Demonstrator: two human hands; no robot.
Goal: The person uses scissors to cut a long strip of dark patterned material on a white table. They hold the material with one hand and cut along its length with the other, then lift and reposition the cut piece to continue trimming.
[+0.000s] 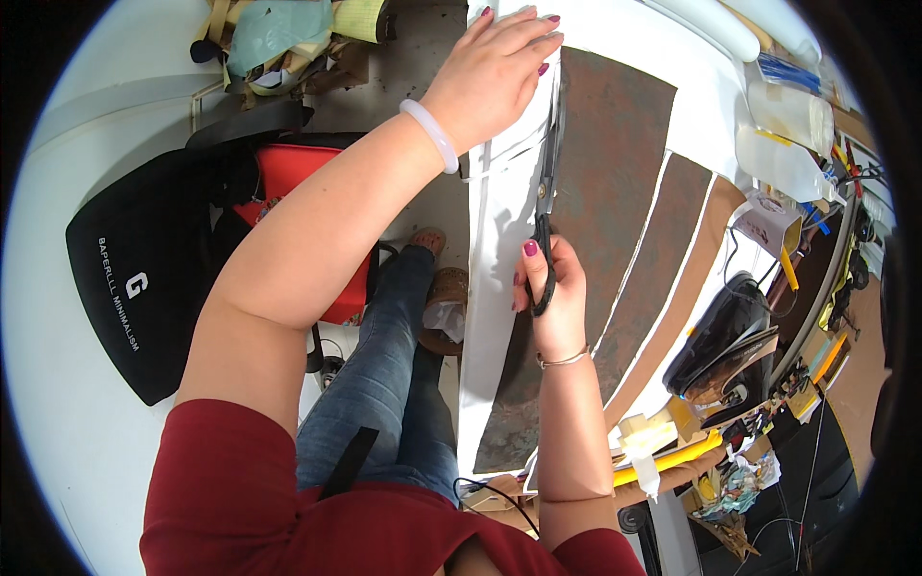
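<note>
My right hand is closed round the black handles of a pair of scissors, whose long blades point away from me along the left edge of a dark brown, mottled sheet. The blades look nearly closed. Beyond their tips my left hand lies flat with its fingers stretched out, next to the sheet's far left corner. Beneath it is white material on the table. A thin pale strip curls out to the left from the blades.
To the right lie a second dark sheet and a lighter brown strip. Further right stand a tape dispenser, white plastic bottles and a yellow tube. A black-covered chair and a bin are on the left.
</note>
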